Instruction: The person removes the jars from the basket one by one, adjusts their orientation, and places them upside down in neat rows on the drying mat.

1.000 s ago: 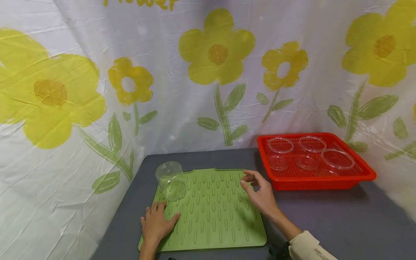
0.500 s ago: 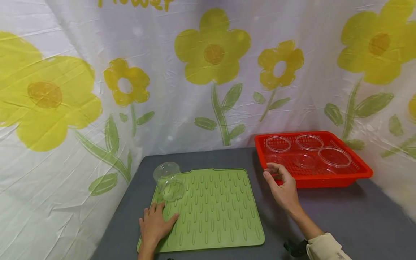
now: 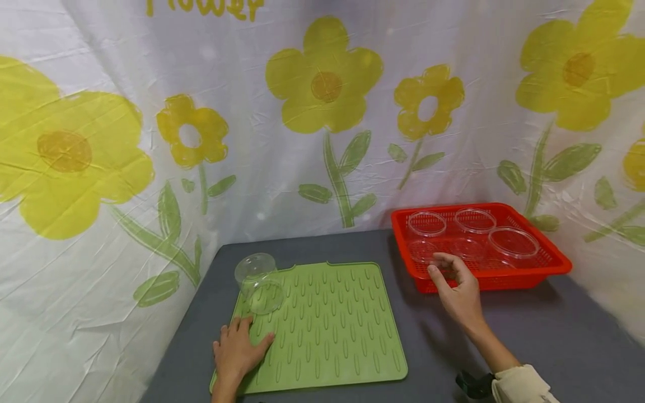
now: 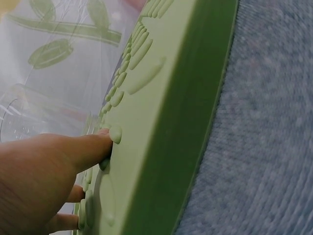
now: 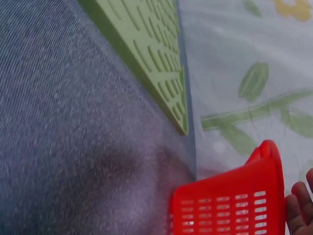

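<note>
The left hand point(image 3: 235, 351) lies flat, fingers spread, on the green mat's point(image 3: 322, 330) near corner, just before an upturned clear bowl point(image 3: 258, 283). The right hand point(image 3: 457, 291) hovers loosely curled, holding nothing, at the red basket's point(image 3: 504, 277) front rim, above the grey counter point(image 3: 544, 336). Flowered curtain point(image 3: 322, 112) behind.

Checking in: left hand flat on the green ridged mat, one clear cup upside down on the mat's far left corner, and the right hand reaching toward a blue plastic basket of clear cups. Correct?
One slip: the perforated plastic basket is red, not blue, as the head view shows. The rest holds: the left hand lies flat on the green ridged silicone mat, the clear plastic cup sits upside down at its far left corner, and the right hand reaches toward the basket.
</note>
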{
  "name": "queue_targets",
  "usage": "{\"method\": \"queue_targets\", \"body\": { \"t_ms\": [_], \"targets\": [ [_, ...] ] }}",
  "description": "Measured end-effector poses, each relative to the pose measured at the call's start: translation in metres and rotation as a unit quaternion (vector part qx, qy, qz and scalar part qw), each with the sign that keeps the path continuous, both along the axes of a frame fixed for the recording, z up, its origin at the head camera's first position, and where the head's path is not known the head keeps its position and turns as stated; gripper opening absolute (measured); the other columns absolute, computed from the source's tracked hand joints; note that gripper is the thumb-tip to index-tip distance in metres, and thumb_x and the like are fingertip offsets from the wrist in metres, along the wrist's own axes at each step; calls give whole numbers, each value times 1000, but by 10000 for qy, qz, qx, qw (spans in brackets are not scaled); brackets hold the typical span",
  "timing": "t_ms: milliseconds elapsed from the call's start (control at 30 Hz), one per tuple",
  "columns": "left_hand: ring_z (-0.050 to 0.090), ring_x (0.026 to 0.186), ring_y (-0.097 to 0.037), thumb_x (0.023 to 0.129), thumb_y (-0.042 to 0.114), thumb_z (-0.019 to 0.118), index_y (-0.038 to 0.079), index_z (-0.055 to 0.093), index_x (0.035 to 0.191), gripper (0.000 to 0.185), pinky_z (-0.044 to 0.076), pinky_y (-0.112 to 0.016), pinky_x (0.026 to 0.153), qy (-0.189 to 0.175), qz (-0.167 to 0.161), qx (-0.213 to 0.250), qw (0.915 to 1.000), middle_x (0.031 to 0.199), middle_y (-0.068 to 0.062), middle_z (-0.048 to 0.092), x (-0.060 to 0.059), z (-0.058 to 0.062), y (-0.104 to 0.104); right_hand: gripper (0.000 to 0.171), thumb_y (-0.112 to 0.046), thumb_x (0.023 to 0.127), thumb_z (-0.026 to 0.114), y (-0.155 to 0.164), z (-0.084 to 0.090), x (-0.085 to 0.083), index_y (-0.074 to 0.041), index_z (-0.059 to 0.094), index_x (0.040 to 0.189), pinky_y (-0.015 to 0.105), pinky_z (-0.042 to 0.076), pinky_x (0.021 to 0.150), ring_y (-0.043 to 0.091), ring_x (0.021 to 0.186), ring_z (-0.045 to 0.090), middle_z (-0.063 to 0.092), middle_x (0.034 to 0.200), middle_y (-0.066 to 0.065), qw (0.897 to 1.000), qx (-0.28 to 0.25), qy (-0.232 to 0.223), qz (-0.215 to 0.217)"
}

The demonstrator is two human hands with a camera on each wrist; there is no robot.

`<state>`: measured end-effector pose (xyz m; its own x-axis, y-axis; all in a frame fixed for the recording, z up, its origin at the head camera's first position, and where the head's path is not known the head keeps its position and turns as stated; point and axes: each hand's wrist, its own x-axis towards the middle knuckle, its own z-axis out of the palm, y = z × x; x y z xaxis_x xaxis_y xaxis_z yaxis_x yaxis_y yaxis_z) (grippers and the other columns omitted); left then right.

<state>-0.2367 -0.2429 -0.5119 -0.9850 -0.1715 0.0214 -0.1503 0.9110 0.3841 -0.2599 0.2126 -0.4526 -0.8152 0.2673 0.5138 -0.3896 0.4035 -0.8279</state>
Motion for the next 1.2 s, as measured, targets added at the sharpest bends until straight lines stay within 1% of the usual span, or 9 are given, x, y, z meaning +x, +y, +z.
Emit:
{"method": "queue_targets", "body": {
  "t_ms": [200, 333, 433, 533, 700, 867, 1000, 1100, 1200],
  "targets": [
    [34, 139, -61, 89, 58, 69, 3, 54, 143, 79, 29, -81, 101, 9, -19, 17, 10000, 153, -31, 41, 1, -1, 1, 27, -13, 99, 68, 13, -3, 1, -7, 66, 125, 10, 48, 80, -2, 91, 61, 67, 103, -14, 9998, -46, -3, -208],
    [35, 138, -60, 88, 57, 70, 2, 55, 142, 78, 30, -80, 101, 93, -3, 17, 10000, 152, -31, 42, 2, 0, 2, 28, -13, 99, 67, 24, -2, 0, -6, 65, 126, 10, 49, 77, -3, 90, 61, 64, 100, -22, 9993, -64, -51, -358],
    [36, 137, -59, 88, 57, 71, 2, 55, 141, 78, 30, -80, 100, 132, -6, 0, 9999, 151, -31, 42, 2, 1, 2, 27, -12, 98, 68, 33, -2, 1, -6, 66, 125, 9, 49, 74, -4, 88, 61, 63, 98, -25, 9987, -113, -31, -498],
    [36, 137, -59, 88, 58, 70, 3, 55, 142, 79, 30, -80, 101, 123, -2, -9, 9999, 151, -31, 42, 2, 1, 2, 27, -10, 97, 69, 42, -2, 1, -5, 67, 124, 8, 48, 73, -4, 87, 61, 64, 98, -25, 9978, -190, 58, -636],
    [38, 136, -57, 87, 59, 71, 3, 55, 142, 79, 32, -78, 99, 83, 17, -20, 10000, 150, -30, 43, 1, -1, 2, 28, -7, 95, 70, 55, -3, 2, -5, 68, 122, 6, 47, 73, -4, 85, 61, 64, 97, -26, 9952, -307, 164, -910],
    [35, 138, -60, 87, 59, 70, 3, 54, 143, 81, 30, -79, 101, 84, 55, -27, 9999, 152, -31, 41, 1, -3, 1, 28, -4, 93, 71, 69, -6, -1, 0, 68, 121, 4, 45, 73, -8, 83, 59, 63, 96, -26, 9905, -353, 293, -1293],
    [33, 139, -62, 88, 59, 70, 3, 54, 143, 81, 30, -80, 101, 65, 41, -46, 10000, 153, -32, 40, 1, -2, 1, 28, -5, 93, 70, 80, -7, -4, 3, 67, 120, 3, 44, 70, -8, 82, 58, 62, 95, -27, 9863, -388, 385, -1555],
    [32, 139, -62, 89, 58, 69, 3, 53, 144, 80, 29, -80, 102, 23, 42, -47, 10000, 153, -32, 40, 0, -1, 0, 29, -8, 93, 71, 88, -7, -6, 2, 69, 120, 3, 43, 68, -9, 82, 57, 62, 95, -28, 9832, -411, 451, -1719],
    [32, 139, -62, 89, 58, 69, 3, 53, 144, 79, 29, -80, 101, 19, 36, -67, 10000, 153, -32, 40, 0, 0, 0, 30, -11, 90, 73, 99, -7, -10, -2, 70, 119, 4, 41, 71, -10, 84, 55, 62, 98, -28, 9774, -451, 584, -1983]
  ]
}}
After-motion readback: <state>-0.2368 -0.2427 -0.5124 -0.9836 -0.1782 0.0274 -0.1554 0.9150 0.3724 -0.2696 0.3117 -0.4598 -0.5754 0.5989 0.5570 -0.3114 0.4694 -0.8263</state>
